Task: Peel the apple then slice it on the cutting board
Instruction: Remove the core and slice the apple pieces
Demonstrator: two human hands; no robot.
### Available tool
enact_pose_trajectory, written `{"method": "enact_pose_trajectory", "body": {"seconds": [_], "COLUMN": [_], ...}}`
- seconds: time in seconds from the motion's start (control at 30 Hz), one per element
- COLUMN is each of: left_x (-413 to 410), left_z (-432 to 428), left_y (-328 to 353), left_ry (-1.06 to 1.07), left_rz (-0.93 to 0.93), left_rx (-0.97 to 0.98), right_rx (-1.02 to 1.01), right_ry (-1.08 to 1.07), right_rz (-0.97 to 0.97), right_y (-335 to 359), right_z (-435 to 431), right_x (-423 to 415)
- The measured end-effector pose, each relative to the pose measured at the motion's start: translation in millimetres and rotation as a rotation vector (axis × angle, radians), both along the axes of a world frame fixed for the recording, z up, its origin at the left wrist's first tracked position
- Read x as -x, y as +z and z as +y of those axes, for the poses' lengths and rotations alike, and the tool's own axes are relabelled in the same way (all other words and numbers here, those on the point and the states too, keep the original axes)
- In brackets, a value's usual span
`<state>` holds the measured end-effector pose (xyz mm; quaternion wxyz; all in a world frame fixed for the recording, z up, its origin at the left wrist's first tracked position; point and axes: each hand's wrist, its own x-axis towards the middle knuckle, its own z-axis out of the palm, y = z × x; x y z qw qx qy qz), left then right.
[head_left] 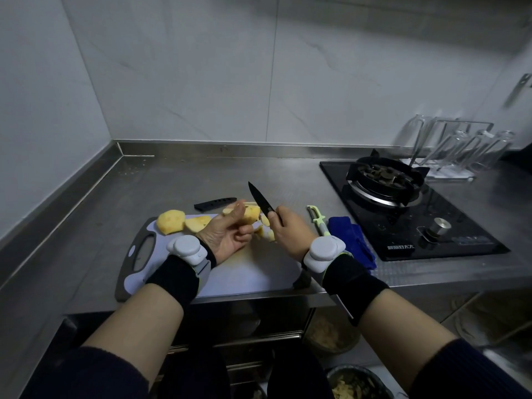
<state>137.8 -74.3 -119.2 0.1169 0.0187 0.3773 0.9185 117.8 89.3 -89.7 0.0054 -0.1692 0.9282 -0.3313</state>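
1. Hands both busy: left hand [227, 234] pinches a peeled apple piece [250, 216] over the cutting board [259, 272], right hand [288, 228] grips the knife [259, 198].
2. Knife blade stands just right of that piece, tip pointing up and away.

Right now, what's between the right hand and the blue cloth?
The green peeler lies on the counter between right hand and blue cloth; head view.

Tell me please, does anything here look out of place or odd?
Yes. The left hand grips an apple piece in the air above the cutting board, not on it, while the right hand holds the knife beside it, tip upward. Cutting in the hand seems risky.
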Motion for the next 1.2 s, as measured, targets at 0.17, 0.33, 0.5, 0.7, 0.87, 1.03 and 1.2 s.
{"method": "enact_pose_trajectory", "body": {"seconds": [0.17, 0.33, 0.5, 0.7, 0.87, 1.03, 1.2], "left_x": [0, 5, 6, 6, 4, 4, 4], "left_z": [1, 0, 0, 1, 3, 4, 1], "left_y": [-2, -6, -7, -6, -6, -6, -6], "left_ry": [0.049, 0.229, 0.301, 0.244, 0.224, 0.221, 0.210], "left_rz": [0.003, 0.009, -0.008, 0.033, 0.055, 0.054, 0.051], "left_rx": [-0.011, 0.011, 0.004, 0.021, 0.049, 0.063, 0.051], "right_rx": [-0.101, -0.213, -0.312, -0.403, -0.447, -0.465, -0.458], "right_ry": [-0.010, 0.107, 0.135, 0.110, 0.054, -0.014, -0.038], "right_rz": [0.177, 0.260, 0.234, 0.222, 0.201, 0.237, 0.241], "right_y": [3, -6, -12, -11, -16, -20, -24], "right_z": [4, 1, -1, -5, -12, -18, -23], "right_x": [-7, -5, -3, -3, -2, -2, -2]}}
